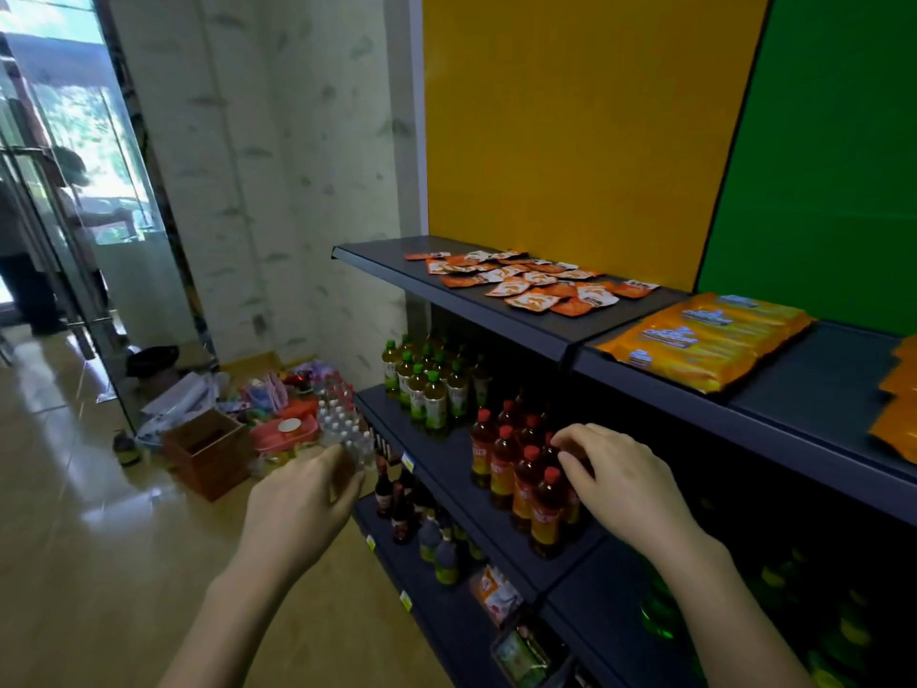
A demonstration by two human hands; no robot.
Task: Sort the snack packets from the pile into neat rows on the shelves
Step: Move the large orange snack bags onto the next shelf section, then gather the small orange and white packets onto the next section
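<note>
Snack packets (533, 283) lie jumbled on the top shelf (501, 322), above and beyond both our hands. Our right hand (622, 481) is nearer, fingers (570, 441) curled loosely over red-capped bottles (521, 476); our left hand (302, 508) hangs empty, fingers relaxed.

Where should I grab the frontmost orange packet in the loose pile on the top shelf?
Take the frontmost orange packet by its near edge, coming from the shelf's open front. It lies flat, nearest the lip, and nothing seems to lie over that edge. Pinch it with the right hand fingers; neither hand holds anything now.
</note>
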